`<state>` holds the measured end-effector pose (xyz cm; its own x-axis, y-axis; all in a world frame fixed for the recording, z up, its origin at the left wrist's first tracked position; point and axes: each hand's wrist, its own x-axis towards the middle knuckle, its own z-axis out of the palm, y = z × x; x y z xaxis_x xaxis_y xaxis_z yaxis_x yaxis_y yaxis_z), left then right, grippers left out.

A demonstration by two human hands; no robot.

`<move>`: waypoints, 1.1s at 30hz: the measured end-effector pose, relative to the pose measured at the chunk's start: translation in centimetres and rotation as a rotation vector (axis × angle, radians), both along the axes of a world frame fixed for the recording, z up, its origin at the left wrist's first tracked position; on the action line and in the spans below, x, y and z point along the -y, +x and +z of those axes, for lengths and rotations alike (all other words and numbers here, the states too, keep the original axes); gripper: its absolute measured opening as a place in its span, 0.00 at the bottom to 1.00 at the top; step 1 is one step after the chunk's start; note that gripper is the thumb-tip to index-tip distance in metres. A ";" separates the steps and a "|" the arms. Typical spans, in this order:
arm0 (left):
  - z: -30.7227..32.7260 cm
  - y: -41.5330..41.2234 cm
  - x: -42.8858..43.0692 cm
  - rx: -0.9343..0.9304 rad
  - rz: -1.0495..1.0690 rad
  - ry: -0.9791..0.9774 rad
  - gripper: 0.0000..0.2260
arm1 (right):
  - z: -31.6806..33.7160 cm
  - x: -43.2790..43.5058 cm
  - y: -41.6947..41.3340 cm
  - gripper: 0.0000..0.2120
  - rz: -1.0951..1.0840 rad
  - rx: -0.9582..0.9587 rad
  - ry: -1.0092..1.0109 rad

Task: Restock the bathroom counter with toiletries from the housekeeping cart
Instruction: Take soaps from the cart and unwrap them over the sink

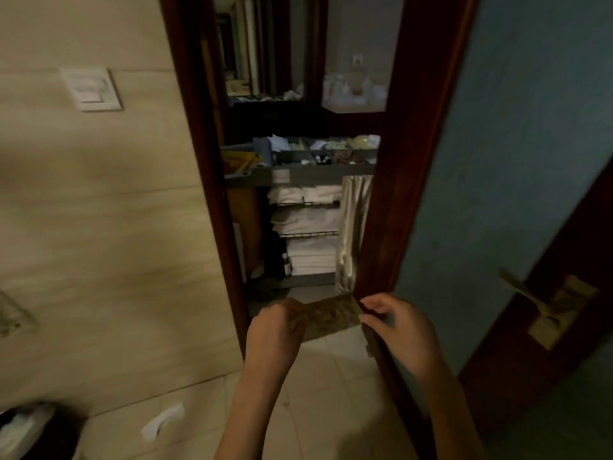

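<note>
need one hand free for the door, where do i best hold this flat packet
Pinch the packet at its left short end, thumb on one face, fingers on the other, coming from the left. It is thin, flat and lies crosswise, and the left hand grips that end.

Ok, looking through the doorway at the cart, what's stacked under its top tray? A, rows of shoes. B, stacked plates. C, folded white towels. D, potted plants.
C: folded white towels lie stacked in tiers in the housekeeping cart, below its top tray.
</note>
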<state>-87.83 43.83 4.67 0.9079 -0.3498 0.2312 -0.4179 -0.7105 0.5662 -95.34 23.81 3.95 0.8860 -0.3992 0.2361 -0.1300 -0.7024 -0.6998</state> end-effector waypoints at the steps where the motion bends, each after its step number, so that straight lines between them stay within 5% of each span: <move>1: 0.1 1.0 -1.0 -0.007 0.016 0.001 0.06 | 0.0 -0.8 1.3 0.09 0.015 0.010 0.000; 14: -2.3 8.1 -4.0 -0.058 0.123 0.003 0.11 | -2.8 -3.2 11.3 0.10 0.155 -0.067 0.037; 23: -3.3 17.3 3.2 -0.116 0.097 0.076 0.09 | -4.0 3.6 20.2 0.11 0.124 -0.018 0.094; 33: -0.4 31.1 15.1 0.018 0.079 -0.028 0.11 | -0.8 14.8 34.7 0.11 0.161 0.021 0.109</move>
